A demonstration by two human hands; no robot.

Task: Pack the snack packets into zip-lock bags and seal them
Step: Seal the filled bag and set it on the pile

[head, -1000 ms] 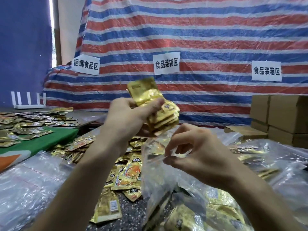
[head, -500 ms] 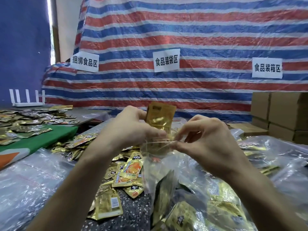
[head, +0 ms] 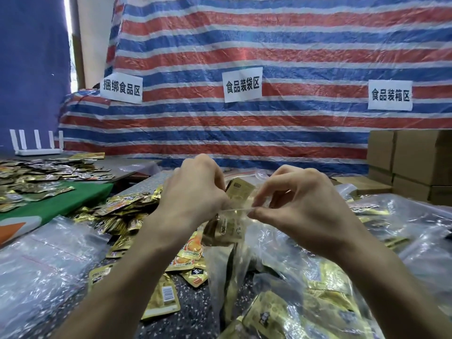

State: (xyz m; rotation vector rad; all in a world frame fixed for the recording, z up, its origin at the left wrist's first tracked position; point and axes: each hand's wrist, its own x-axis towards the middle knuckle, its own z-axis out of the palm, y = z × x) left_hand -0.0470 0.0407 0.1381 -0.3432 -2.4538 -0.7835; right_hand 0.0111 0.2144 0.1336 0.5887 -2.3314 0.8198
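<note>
Mid-batch here. A stack of packets (head: 238, 192) is partway into the bag (head: 232, 241), tops poking out of the mouth, so nothing's sealed on this one yet. Filled bags (head: 330, 285) lie on the bench (head: 195, 309) to my right, and there's a big loose pile (head: 122, 211) left to pack. My left hand (head: 195, 192) is curled on the stack, grip closed around it. My right hand (head: 298, 206) pinches the bag's rim between thumb and fingertip. Both are held up above the bench.

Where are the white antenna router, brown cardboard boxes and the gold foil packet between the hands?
White antenna router (head: 36, 151): head view, flat base.
Brown cardboard boxes (head: 423, 157): head view, top box's front.
Gold foil packet (head: 241, 194): head view, upper half.
</note>
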